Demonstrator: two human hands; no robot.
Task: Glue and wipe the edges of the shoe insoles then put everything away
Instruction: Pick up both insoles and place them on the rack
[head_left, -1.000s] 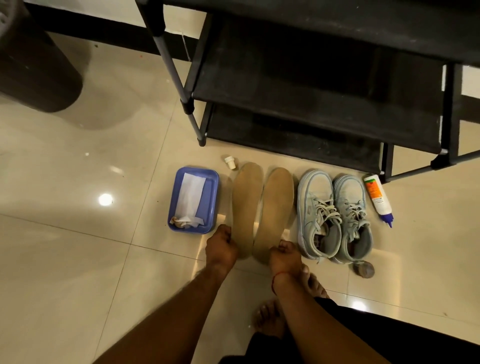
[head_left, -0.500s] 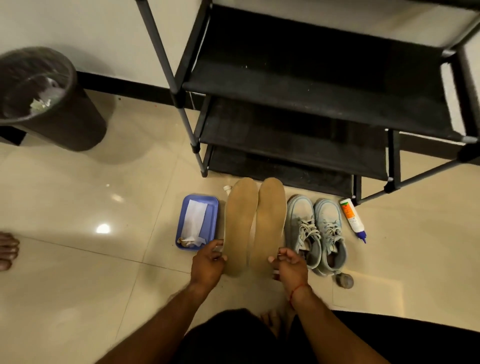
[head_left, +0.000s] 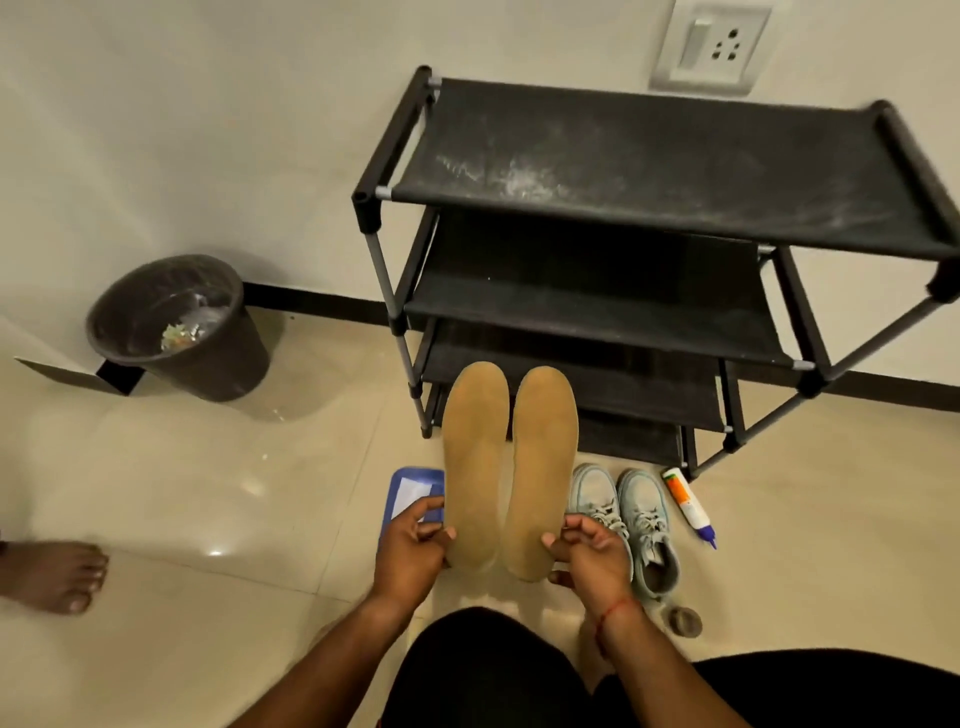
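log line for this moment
left hand: grips left insole | right hand: grips right insole | glue bottle: on floor by shoes

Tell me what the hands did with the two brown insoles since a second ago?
Both insoles came up off the floor, where they lay flat. The left hand now grips the left insole by its heel, and the right hand grips the right insole. The blue tray, shoes and glue bottle stayed put.

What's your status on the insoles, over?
Left hand grips left insole heel, right hand grips right insole heel. Both held up off floor, toes toward rack. Tray, shoes, glue on floor; nothing in the way.
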